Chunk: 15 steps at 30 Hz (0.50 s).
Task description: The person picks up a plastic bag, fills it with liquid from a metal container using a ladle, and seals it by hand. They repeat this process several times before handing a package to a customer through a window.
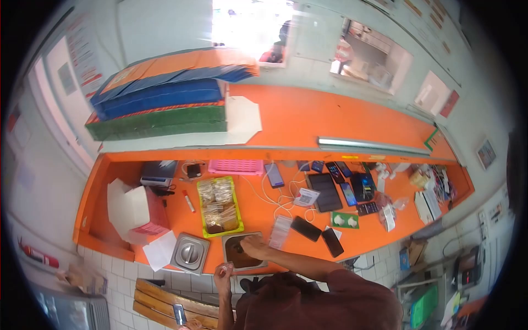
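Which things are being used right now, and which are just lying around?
In use: right hand in the metal pan of dark stuff; left hand just below it.
Lying about: lidded pan, green tray of packets, phones, pink basket, red marker.

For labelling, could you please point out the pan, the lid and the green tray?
pan (225,251), head view, left rim.
lid (190,253), head view, centre knob.
green tray (200,209), head view, left rim.
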Tool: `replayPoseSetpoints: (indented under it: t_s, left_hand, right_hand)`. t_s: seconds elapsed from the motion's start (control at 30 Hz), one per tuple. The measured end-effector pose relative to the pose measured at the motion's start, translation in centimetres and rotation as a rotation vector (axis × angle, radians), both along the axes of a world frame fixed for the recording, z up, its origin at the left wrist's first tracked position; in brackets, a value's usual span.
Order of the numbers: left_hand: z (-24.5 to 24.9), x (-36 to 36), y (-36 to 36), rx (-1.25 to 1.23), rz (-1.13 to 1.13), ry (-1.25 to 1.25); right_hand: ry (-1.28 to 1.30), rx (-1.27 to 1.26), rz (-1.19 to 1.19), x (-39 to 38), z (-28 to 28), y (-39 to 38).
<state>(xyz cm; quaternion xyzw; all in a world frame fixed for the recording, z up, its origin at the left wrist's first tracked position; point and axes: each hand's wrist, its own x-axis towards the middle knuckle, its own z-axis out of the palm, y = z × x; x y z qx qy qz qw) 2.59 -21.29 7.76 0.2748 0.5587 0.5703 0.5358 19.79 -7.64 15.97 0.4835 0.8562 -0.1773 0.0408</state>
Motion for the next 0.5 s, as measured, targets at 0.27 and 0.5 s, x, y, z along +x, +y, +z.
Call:
replayPoseSetpoints:
  t_s: [0.27,0.5]
  left_hand:
    - [1.8,1.0,-0.2,-0.022,0.058,0.082]
    - [2.6,2.5,-0.8,-0.042,0.118,0.163]
  right_hand:
    - [0.024,-0.052,0.082,2.1,-1.0,-1.4]
    - [0.140,-0.003,0.091,1.4,-1.8,-1.4]
